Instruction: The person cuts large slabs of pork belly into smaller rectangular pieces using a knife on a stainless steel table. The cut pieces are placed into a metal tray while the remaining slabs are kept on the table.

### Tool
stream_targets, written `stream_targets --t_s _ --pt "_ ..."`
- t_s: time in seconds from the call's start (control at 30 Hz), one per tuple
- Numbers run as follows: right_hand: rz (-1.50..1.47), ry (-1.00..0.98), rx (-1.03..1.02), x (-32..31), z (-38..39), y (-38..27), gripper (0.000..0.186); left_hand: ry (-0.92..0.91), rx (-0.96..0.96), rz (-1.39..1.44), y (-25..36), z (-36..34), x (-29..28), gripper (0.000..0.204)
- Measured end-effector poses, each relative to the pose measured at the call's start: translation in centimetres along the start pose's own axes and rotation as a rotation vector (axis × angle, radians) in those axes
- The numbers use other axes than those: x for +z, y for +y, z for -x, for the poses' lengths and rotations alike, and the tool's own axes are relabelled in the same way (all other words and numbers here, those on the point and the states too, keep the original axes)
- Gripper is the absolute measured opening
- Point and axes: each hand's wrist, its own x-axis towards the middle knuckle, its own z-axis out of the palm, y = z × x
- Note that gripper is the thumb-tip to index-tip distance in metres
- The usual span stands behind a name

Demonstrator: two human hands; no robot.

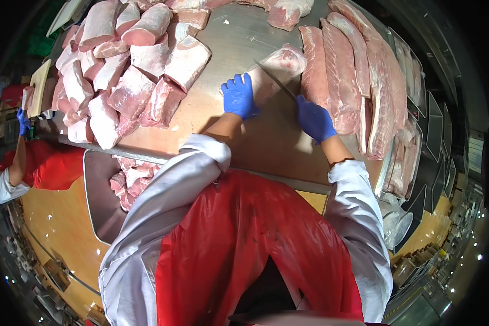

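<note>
Blue gloving covered your 2 hands. Your left hand (238,98) lay palm down against the left side of a pale cut of meat (288,61), its fingers extended and slightly apart; I could not tell whether it gripped the meat or only pressed on it. Your right hand (315,119) was closed around the handle of a knife (277,82), whose blade slanted up and to the left across the cut. Whether the edge had gone into the flesh could not be made out.

That cut sat near the middle of the metal bench (233,41), ahead of you and between 2 groups of meat. To your left, thick chunks (130,92) were heaped several deep, pink faces showing beside whitish fat. To your right, long strips of meat (339,70) lay side by side, the nearest just beside the cut. Beyond it, at the far side, rested another piece (288,14).

Below the bench edge on your left stood a metal tub (99,198) with smaller meat pieces (133,182) inside. Farther left, a co-worker's gloved hand (24,123) was near a pale board (39,87).
</note>
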Motion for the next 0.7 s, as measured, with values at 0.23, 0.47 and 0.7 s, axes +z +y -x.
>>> stream_targets --t_s 0.23,0.47,0.7 --pt "-0.120 0.038 -0.004 2.5 -8.7 -2.5 0.023 -0.064 -0.030 -0.119 0.9 -0.1 -1.3 0.102" --pt "-0.238 -0.217 0.132 1.5 -4.0 -1.4 0.034 -0.037 -0.036 -0.084 -1.3 -1.0 -1.5 0.096" --pt "-0.323 -0.083 0.125 5.3 -10.6 -2.4 0.035 -0.066 -0.061 -0.112 -0.6 -1.3 -1.6 0.094"
